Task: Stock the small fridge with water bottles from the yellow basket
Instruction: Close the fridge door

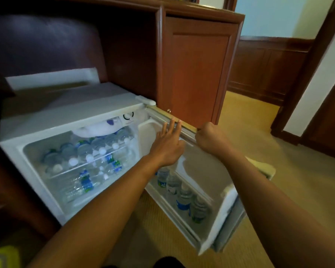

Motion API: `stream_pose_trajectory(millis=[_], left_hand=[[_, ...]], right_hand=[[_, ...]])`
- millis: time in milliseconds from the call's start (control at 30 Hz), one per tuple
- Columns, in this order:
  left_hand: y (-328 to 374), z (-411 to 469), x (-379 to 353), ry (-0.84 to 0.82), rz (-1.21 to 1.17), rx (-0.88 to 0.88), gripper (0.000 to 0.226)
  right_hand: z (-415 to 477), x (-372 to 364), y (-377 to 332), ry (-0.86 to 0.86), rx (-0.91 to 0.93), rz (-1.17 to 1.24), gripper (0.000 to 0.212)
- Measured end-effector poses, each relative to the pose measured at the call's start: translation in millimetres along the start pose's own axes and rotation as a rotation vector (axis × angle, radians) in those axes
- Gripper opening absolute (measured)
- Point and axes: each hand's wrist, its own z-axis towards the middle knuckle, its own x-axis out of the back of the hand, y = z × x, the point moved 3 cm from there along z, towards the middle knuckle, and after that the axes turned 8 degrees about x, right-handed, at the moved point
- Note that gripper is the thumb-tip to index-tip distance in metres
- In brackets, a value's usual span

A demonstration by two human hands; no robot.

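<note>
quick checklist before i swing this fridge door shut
1. Right hand grips the top edge of the fridge door: ok.
2. Left hand out of the closing gap: not ok. Its straight fingers rest on the door's inner side and could get pinched.
3. Door-shelf bottles upright behind the rail: ok.
4. Shelf bottles lying back from the front edge: looks ok, but the picture is blurry.
5. Yellow basket emptied: cannot tell, only a corner shows.
</note>
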Motion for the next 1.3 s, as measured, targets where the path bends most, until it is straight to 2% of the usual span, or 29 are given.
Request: stream_pose_trajectory(millis=[100, 300, 400, 500, 600, 700, 800, 900, 1067, 1300], left_hand=[[-1.3, -25.3, 4.9, -0.021, -0.087, 0.042, 0.064], [-4.0, -89.6, 38.8, -0.113, -0.253, 0.251, 0.061], [-1.3, -128.3, 62.2, -0.153, -0.354, 0.365, 0.061], [-13.7, -164.6, 77.7, -0.253, -0.385, 0.533, 0.063], [-46.2, -185.7, 90.6, -0.248, -0.184, 0.651, 0.076], [-82.8, -196.5, 108.1, -0.258, 0.037, 0.702, 0.095], [-112.9, -194.7, 129.5, -0.213, 0.146, 0.758, 0.102], [-137.4, -186.4, 146.2, -0.119, 0.214, 0.804, 0.104], [-180.9, -166.9, 165.6, 0.018, 0.287, 0.838, 0.110], [-239.0, -137.8, 182.6, 0.113, 0.315, 0.807, 0.117]], right_hand=[[-6.2, 1.4, -19.0, -0.080, -0.039, 0.123, 0.023], [-25.7, -11.1, -65.8, -0.200, -0.105, 0.267, 0.017], [-31.9, -18.5, -85.5, -0.217, -0.126, 0.332, 0.047], [-39.0, -27.3, -119.8, -0.292, 0.007, 0.295, 0.069], [-43.3, -46.7, -152.3, -0.431, 0.154, 0.066, 0.088], [-35.3, -66.4, -178.6, -0.447, 0.342, -0.216, 0.105], [-13.5, -84.9, -206.6, -0.461, 0.637, -0.361, 0.104], [7.0, -102.1, -235.2, -0.485, 0.803, -0.426, 0.105], [31.0, -131.9, -264.4, -0.563, 0.816, -0.449, 0.123], [58.4, -156.9, -295.3, -0.541, 0.749, -0.392, 0.123]])
